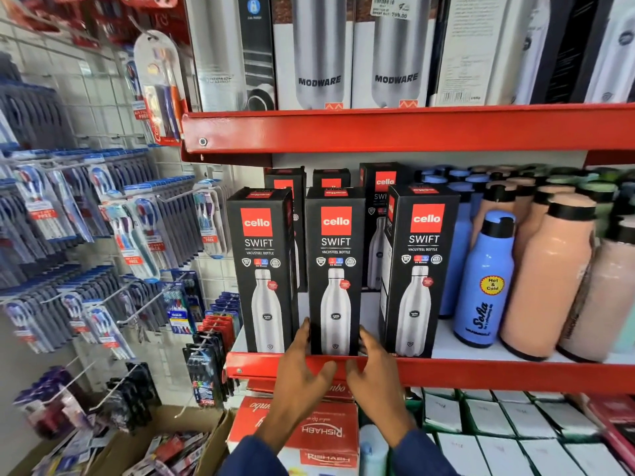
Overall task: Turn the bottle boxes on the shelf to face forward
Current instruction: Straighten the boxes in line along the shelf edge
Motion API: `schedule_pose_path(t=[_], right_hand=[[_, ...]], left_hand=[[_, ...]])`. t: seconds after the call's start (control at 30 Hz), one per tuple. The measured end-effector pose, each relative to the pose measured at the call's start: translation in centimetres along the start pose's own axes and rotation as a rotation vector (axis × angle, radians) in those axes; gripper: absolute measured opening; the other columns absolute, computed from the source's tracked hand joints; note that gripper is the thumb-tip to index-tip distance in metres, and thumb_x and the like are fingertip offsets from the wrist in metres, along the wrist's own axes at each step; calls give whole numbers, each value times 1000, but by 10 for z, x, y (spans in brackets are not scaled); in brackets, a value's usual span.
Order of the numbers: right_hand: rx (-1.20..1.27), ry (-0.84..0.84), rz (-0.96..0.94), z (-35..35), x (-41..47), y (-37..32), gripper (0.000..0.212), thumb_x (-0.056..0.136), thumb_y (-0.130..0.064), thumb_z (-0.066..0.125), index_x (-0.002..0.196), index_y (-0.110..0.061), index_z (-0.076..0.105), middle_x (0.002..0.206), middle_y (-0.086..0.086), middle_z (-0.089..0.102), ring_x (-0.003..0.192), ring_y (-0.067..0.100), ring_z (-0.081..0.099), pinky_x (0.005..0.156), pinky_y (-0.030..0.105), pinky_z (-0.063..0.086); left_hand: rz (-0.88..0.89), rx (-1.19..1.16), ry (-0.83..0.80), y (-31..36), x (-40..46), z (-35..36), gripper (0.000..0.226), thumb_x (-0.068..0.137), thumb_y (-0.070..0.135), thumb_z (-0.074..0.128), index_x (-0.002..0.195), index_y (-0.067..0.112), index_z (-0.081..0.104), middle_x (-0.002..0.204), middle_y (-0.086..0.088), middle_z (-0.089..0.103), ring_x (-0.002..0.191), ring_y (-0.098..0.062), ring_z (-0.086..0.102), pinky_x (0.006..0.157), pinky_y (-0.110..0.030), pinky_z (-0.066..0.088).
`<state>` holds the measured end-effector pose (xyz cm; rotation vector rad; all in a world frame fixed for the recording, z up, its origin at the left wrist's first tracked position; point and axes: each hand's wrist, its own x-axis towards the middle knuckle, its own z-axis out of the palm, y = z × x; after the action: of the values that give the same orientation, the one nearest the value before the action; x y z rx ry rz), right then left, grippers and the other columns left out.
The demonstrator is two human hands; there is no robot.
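Observation:
Three black Cello Swift bottle boxes stand in the front row on the red shelf, each showing its printed front. My left hand and my right hand grip the bottom sides of the middle box. The left box stands straight. The right box is angled slightly, so its left side panel shows. More Cello boxes stand behind in a second row, partly hidden.
Blue bottles and peach bottles crowd the shelf right of the boxes. Modware boxes fill the shelf above. Toothbrush packs hang on a wire grid to the left. White and red boxes sit on the shelf below.

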<state>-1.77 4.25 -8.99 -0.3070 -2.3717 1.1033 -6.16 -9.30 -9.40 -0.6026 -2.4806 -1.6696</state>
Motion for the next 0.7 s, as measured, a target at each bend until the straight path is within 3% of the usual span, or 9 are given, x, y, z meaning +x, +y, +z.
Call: schedule_pose_path(t=[0.13, 0.23, 0.37, 0.43, 0.53, 0.63, 0.7], right_hand=[[1, -15, 1, 1, -2, -1, 63, 86, -10, 61, 144, -19, 37, 137, 3, 58, 122, 15, 56, 101, 19, 39], [-2, -23, 7, -3, 0, 5, 64, 86, -12, 62, 145, -19, 37, 138, 3, 57, 122, 15, 57, 104, 27, 45], [30, 13, -15, -2, -3, 6, 60, 85, -13, 63, 141, -18, 43, 132, 0, 62, 120, 12, 58, 102, 24, 45], [69, 88, -28, -5, -6, 8, 53, 83, -11, 64, 134, -21, 52, 122, -5, 66, 108, 7, 62, 93, 24, 52], [159, 259, -37, -19, -13, 12, 37, 78, 2, 66, 107, -22, 65, 99, -8, 70, 85, 3, 64, 73, 20, 56], [262, 449, -23, -37, -12, 24, 32, 76, 10, 64, 88, -20, 63, 80, -3, 67, 71, 9, 63, 62, 11, 50], [325, 542, 23, -47, -7, 35, 30, 77, 10, 64, 90, -17, 60, 83, 4, 66, 71, 14, 62, 60, 8, 47]], left_hand=[[12, 7, -7, 2, -4, -3, 100, 66, 47, 55, 154, 11, 24, 158, -4, 39, 143, -16, 39, 119, -36, 36], [13, 38, -7, 4, -5, 2, 101, 66, 48, 54, 155, 11, 24, 157, -6, 39, 143, -17, 40, 115, -31, 38], [42, 53, 35, 2, -10, -2, 93, 72, 47, 56, 153, 11, 30, 154, -5, 43, 139, -16, 45, 112, -30, 41], [64, 69, 147, 3, -15, -2, 75, 79, 36, 61, 148, 14, 42, 146, -1, 54, 130, -11, 54, 106, -21, 45], [135, 57, 345, 10, -20, 2, 47, 82, 17, 64, 128, 25, 62, 124, 4, 70, 109, 2, 63, 91, 4, 40], [220, 42, 376, 23, -24, 16, 35, 80, 23, 58, 111, 37, 64, 104, 9, 71, 98, 0, 66, 86, -3, 48], [251, 33, 337, 32, -24, 29, 33, 79, 27, 54, 109, 40, 63, 102, 12, 70, 98, 2, 65, 85, -6, 50]])
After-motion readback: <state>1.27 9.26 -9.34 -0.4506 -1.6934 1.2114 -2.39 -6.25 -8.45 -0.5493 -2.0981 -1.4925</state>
